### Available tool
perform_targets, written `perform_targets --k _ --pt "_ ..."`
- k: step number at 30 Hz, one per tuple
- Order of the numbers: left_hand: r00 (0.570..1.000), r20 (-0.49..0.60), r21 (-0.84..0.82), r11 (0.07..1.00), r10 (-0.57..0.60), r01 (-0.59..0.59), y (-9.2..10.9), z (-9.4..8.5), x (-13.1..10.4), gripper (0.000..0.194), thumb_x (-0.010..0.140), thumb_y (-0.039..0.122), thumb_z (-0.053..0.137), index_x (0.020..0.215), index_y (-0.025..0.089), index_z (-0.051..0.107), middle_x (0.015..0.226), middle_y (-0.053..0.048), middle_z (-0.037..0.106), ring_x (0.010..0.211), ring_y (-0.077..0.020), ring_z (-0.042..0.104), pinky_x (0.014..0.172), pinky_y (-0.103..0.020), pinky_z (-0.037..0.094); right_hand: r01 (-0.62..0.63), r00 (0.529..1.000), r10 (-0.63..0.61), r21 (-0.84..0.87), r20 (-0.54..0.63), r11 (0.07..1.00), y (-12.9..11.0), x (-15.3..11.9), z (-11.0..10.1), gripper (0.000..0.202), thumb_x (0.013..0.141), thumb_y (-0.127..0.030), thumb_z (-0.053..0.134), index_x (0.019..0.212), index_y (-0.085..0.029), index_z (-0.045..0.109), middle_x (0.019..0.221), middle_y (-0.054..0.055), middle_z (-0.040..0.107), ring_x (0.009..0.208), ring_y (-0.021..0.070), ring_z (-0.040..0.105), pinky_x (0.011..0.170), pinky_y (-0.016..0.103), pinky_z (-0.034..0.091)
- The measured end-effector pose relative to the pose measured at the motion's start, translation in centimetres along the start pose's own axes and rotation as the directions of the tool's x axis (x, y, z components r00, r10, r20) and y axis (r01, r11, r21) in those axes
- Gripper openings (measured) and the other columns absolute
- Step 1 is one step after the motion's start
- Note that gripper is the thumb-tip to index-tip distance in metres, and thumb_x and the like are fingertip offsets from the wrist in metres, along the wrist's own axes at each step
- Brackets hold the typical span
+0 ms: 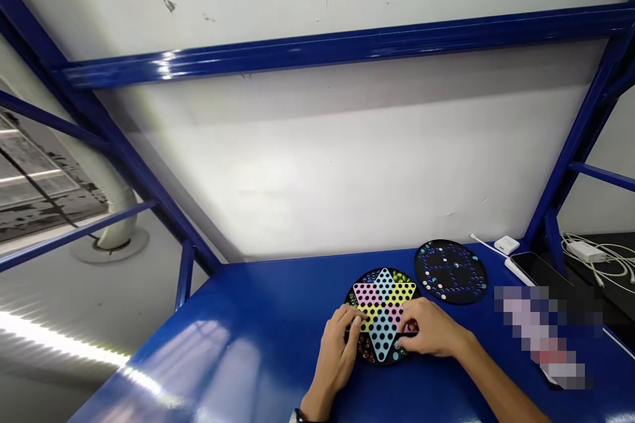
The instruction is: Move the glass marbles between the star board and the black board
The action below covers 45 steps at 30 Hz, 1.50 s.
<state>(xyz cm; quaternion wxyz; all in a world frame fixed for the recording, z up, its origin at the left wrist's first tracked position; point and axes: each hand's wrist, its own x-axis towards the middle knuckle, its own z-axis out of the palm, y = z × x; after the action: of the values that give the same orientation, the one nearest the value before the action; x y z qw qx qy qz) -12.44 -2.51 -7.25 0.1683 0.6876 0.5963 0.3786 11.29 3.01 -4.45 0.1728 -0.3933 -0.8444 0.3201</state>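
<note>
A round black Chinese checkers board (pixel 383 337) with a star of pink, yellow and light-blue points lies on the blue tabletop. Small coloured marbles sit in the rim pockets around the star. My left hand (pixel 340 347) rests over the board's left edge, fingers bent on the yellow and pink points, thumb apart from them. At the lower right edge is my right hand (pixel 431 327), curved in a C, with thumb and forefinger tips a little apart beside the rim marbles. No marble shows between them; its other fingers are partly hidden.
Behind and right lies a second round black board (pixel 451 271) with blue-edged holes and a few pale pieces. Further right are a white charger (pixel 507 244), a dark phone (pixel 540 269) and coiled white cables (pixel 615 258). Blue metal frame bars (pixel 347 46) stand before a white wall.
</note>
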Motion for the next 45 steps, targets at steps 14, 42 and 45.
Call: perform_targets --k 14,42,45 --pt "1.000 -0.003 -0.005 1.000 -0.002 0.002 -0.1 0.1 0.0 0.037 0.103 0.046 0.037 0.093 0.026 0.067 0.098 -0.004 0.069 0.096 -0.0207 0.064 0.085 -0.033 0.051 -0.009 1.000 0.006 -0.133 -0.019 0.991 -0.8 0.2 1.3 0.006 0.072 -0.024 0.067 0.067 -0.020 0.068 0.079 0.000 0.066 0.071 0.0134 0.056 0.068 0.025 0.037" --pt "1.000 -0.012 0.012 1.000 0.013 -0.013 0.2 0.1 -0.1 0.041 0.103 0.046 0.034 0.091 0.025 0.067 0.096 -0.005 0.070 0.094 -0.0212 0.064 0.084 -0.034 0.051 -0.021 0.996 0.033 -0.134 0.084 0.991 -0.6 -0.3 0.3 0.010 0.073 -0.022 0.067 0.076 -0.022 0.077 0.073 -0.001 0.068 0.066 0.0124 0.056 0.067 0.024 0.040" --pt "1.000 -0.010 0.016 1.000 0.005 -0.004 0.2 0.0 -0.1 0.043 0.103 0.047 0.033 0.091 0.025 0.067 0.096 -0.006 0.070 0.094 -0.0216 0.064 0.083 -0.034 0.051 -0.027 0.987 0.050 -0.150 0.153 0.988 -0.7 -0.7 -0.2 0.020 0.079 -0.021 0.065 0.092 -0.027 0.079 0.095 0.002 0.073 0.088 0.0180 0.064 0.086 0.030 0.044"
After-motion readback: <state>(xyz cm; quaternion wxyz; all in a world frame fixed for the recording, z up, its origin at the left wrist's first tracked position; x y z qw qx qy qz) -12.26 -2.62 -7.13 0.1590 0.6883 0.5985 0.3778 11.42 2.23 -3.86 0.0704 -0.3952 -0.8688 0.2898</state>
